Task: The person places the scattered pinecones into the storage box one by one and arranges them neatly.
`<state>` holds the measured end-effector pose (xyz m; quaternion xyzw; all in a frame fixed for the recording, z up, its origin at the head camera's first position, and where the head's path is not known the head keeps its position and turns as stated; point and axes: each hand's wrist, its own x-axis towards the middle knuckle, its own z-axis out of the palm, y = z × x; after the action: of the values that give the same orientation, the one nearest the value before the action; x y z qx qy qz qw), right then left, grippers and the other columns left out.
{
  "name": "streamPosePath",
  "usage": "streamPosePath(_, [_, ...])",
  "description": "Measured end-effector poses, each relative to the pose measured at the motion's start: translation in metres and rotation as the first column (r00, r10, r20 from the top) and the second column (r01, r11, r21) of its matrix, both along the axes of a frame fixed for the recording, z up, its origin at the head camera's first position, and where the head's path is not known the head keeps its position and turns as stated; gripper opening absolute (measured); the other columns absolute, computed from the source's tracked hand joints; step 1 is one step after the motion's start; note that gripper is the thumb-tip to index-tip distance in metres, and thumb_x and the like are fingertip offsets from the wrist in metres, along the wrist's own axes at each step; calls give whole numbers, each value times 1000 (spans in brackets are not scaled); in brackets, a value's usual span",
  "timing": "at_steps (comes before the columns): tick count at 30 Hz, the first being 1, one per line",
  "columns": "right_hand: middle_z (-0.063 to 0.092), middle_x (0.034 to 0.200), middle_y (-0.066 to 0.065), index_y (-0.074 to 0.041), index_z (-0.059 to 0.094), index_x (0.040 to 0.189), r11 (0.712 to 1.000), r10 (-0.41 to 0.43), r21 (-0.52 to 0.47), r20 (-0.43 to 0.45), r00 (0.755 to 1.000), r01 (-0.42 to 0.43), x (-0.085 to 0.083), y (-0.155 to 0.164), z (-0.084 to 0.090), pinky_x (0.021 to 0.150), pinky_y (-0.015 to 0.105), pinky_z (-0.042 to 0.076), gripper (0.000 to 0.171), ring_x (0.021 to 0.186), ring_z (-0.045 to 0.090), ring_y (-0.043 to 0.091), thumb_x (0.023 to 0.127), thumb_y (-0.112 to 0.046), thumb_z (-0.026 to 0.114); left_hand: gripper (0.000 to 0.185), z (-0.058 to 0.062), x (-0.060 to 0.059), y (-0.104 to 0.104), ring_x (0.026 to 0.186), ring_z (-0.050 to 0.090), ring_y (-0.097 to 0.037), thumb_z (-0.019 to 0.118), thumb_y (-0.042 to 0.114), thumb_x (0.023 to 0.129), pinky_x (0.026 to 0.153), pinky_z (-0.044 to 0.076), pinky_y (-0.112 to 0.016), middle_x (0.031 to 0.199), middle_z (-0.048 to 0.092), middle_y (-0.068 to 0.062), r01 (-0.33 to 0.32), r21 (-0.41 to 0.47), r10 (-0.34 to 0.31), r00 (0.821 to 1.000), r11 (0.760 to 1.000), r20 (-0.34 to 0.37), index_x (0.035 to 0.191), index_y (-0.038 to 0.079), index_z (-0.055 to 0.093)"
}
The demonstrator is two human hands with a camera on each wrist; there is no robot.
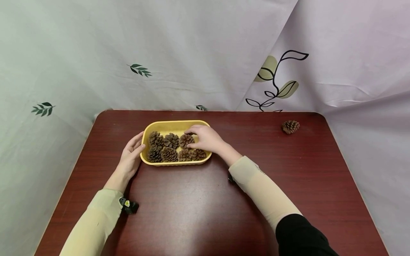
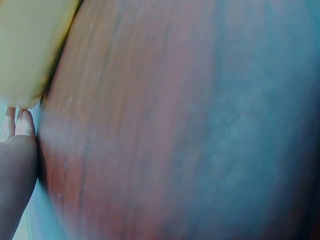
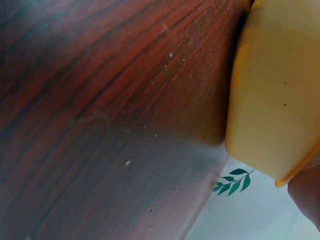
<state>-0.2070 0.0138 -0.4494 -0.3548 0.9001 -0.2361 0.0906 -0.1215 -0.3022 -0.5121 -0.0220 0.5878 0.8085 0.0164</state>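
Observation:
A yellow plastic container (image 1: 176, 163) with a raised rim sits near the back of the table, holding several brown pine cones (image 1: 169, 154) in two rows. My left hand (image 1: 129, 156) holds its left end, thumb lapping over the rim and fingers along the outer wall. In the left wrist view those fingertips (image 2: 26, 122) meet the container's end. My right hand (image 1: 206, 138) reaches over the right rim, with thumb and fingers around a pine cone (image 1: 185, 140) in the back row. The right wrist view shows mostly the container's outer wall (image 3: 272, 95); the held cone is hidden there.
A lone pine cone (image 1: 290, 127) lies at the table's back right corner. The dark red wooden table (image 1: 179, 206) meets a pale leaf-printed curtain (image 1: 192, 53) behind its back edge. Black wrist cameras (image 1: 129, 205) hang below the sleeves.

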Motion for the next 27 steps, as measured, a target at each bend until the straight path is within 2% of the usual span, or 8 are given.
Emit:
streamPosePath(13, [69,143,8,-11,68,142,998,19,52,0,1000,-19,-1,-2,2,120,37,45,56,137,62,25,93,-32,84,45,-1,0,0,120,66,0,52,-2,109,97,55,-17,131,71,15,-2,13,2,1000,1000,-8,147,21,58])
streamPosePath(27, [66,147,11,-10,65,145,999,30,35,9,1000,-30,-1,-1,4,122,39,44,57,140,60,27,94,-29,83,44,1,0,1,119,65,0,51,-1,109,97,55,-17,131,70,15,-4,5,4,1000,1000,0,147,22,58])
